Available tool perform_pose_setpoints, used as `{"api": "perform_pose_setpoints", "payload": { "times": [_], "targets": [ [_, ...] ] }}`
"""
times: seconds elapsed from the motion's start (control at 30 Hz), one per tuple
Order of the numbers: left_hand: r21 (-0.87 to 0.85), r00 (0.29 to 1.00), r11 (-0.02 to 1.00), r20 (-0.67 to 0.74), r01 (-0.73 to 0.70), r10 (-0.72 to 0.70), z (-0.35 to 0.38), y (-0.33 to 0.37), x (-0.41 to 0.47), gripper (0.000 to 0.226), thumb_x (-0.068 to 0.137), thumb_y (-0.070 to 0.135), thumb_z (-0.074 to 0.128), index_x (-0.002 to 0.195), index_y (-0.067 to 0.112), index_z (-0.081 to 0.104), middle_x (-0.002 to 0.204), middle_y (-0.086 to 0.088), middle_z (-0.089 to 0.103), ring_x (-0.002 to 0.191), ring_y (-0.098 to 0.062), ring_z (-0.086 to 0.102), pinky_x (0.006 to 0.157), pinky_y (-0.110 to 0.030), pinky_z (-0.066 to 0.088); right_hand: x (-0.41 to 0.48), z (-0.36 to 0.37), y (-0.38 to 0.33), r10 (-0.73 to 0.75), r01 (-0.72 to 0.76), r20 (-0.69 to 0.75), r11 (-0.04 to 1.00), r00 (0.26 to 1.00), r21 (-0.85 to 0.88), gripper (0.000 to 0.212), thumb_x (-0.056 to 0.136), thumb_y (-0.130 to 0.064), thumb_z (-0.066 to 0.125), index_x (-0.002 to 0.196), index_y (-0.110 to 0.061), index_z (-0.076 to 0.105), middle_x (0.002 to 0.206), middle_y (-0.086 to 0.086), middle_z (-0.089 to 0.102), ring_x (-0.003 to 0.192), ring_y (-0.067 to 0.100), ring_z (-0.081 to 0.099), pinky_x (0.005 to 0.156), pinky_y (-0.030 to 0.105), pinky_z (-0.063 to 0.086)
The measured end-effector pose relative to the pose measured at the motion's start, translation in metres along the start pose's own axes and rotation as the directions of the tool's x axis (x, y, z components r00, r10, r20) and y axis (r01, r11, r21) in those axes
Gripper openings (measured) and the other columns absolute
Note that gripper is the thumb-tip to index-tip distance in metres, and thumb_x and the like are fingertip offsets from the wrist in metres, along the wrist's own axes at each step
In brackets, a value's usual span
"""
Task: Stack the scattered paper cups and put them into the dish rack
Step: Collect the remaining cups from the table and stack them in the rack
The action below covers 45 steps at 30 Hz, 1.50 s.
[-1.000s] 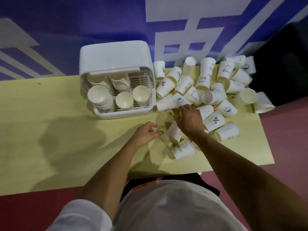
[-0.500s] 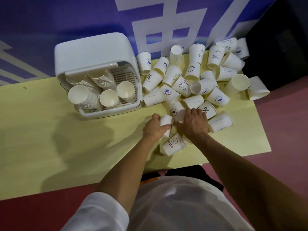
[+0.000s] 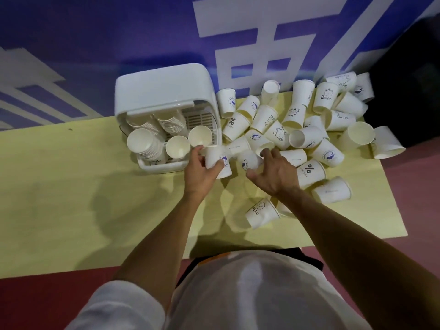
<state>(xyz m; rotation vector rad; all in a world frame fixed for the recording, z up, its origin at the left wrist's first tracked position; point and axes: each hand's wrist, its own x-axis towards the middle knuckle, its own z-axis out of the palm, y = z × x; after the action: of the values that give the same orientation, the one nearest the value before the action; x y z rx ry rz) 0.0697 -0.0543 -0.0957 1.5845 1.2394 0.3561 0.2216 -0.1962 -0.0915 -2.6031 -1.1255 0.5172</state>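
Left hand closed round one paper cup, cup tilted, mouth toward right. Right hand half-open over next cup, grip unclear. Cups just apart, axes roughly in line. Dish rack just left of left hand, on counter.

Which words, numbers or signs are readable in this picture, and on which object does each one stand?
"Bear": on an upright cup at the back of the pile.
"%": on a cup beside the dish rack, and on a lying cup near the right hand.
"ELLO" with a smiley: on the nearest cup; the first letter is hidden.
Large white character: on the blue wall, cut off.
Round blue logos, including the left hand's cup: too small to read.
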Motion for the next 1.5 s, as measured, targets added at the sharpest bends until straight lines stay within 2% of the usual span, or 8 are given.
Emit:
{"api": "perform_pose_setpoints", "payload": {
  "times": [0.23,0.43,0.57,0.7,0.87,1.0,1.23,1.5],
  "targets": [
    [-0.104,0.979,0.986,-0.165,-0.134,0.116,-0.041,0.008,0.006,0.068,0.072,0.035,0.073,0.135,0.04,0.047,0.131,0.003,0.06,0.109,-0.018,0.063,0.087,-0.04,0.058,0.013,-0.01,-0.032,-0.097,0.108,-0.09,0.986,0.991,0.13,0.064,0.079,-0.056,0.064,0.122,-0.013,0.045,0.116,0.009,0.044,0.087,0.037,0.061,0.071,0.045,0.054],
    [-0.071,0.976,0.99,-0.193,-0.12,0.104,-0.067,0.0,0.008,0.055,0.077,0.025,0.076,0.122,0.023,0.044,0.114,0.002,0.061,0.101,-0.02,0.063,0.088,-0.042,0.056,0.031,-0.015,-0.068,-0.2,0.229,-0.153,0.952,0.968,0.203,0.069,0.079,-0.044,0.072,0.13,-0.006,0.045,0.124,0.013,0.046,0.105,0.031,0.054,0.082,0.038,0.05],
    [0.044,0.965,0.997,-0.25,-0.064,0.073,-0.079,-0.006,0.007,0.057,0.08,0.032,0.08,0.113,0.01,0.039,0.104,-0.001,0.056,0.091,-0.02,0.057,0.071,-0.018,0.044,0.045,-0.013,-0.091,-0.258,0.299,-0.2,0.931,0.945,0.211,0.067,0.077,-0.04,0.071,0.129,-0.005,0.048,0.121,0.017,0.048,0.105,0.034,0.052,0.087,0.041,0.049],
    [0.097,0.953,0.995,-0.301,0.014,0.016,-0.092,-0.017,0.007,0.057,0.076,0.039,0.081,0.102,0.012,0.037,0.089,-0.001,0.057,0.08,-0.024,0.058,0.067,-0.028,0.041,0.057,-0.013,-0.114,-0.303,0.32,-0.152,0.942,0.941,0.105,0.066,0.081,-0.041,0.067,0.136,-0.012,0.046,0.13,0.016,0.046,0.112,0.037,0.052,0.085,0.042,0.051],
    [0.065,0.95,0.998,-0.313,0.021,0.0,-0.101,-0.024,0.011,0.057,0.074,0.031,0.082,0.106,0.011,0.04,0.093,-0.005,0.063,0.078,-0.021,0.062,0.068,-0.033,0.05,0.066,-0.009,-0.129,-0.341,0.343,-0.091,0.939,0.936,0.009,0.068,0.078,-0.034,0.072,0.137,-0.017,0.043,0.133,0.014,0.043,0.118,0.033,0.046,0.081,0.042,0.053],
    [-0.008,0.969,0.997,-0.237,-0.073,0.069,-0.099,-0.023,0.016,0.072,0.072,0.019,0.082,0.133,0.017,0.042,0.112,0.009,0.061,0.093,0.0,0.062,0.076,-0.013,0.051,0.069,0.0,-0.134,-0.347,0.344,-0.073,0.937,0.935,-0.051,0.074,0.077,-0.032,0.076,0.139,-0.016,0.039,0.133,0.015,0.044,0.117,0.033,0.047,0.08,0.044,0.056],
    [0.156,0.954,0.973,-0.223,-0.168,0.201,-0.089,-0.023,0.028,0.067,0.071,0.041,0.078,0.13,0.025,0.051,0.123,0.006,0.061,0.108,-0.012,0.06,0.087,-0.035,0.055,0.075,0.013,-0.138,-0.31,0.311,-0.079,0.95,0.947,-0.001,0.08,0.077,-0.036,0.08,0.138,-0.004,0.04,0.132,0.018,0.046,0.117,0.035,0.05,0.092,0.043,0.052],
    [0.175,0.932,0.972,-0.298,-0.159,0.206,-0.076,-0.034,0.041,0.075,0.069,0.046,0.081,0.134,0.026,0.05,0.125,0.004,0.06,0.105,-0.02,0.063,0.087,-0.04,0.056,0.073,0.026,-0.137,-0.246,0.251,-0.138,0.968,0.959,0.017,0.072,0.074,-0.044,0.079,0.131,-0.011,0.049,0.123,0.015,0.053,0.11,0.033,0.054,0.079,0.041,0.053]
  ]
}}
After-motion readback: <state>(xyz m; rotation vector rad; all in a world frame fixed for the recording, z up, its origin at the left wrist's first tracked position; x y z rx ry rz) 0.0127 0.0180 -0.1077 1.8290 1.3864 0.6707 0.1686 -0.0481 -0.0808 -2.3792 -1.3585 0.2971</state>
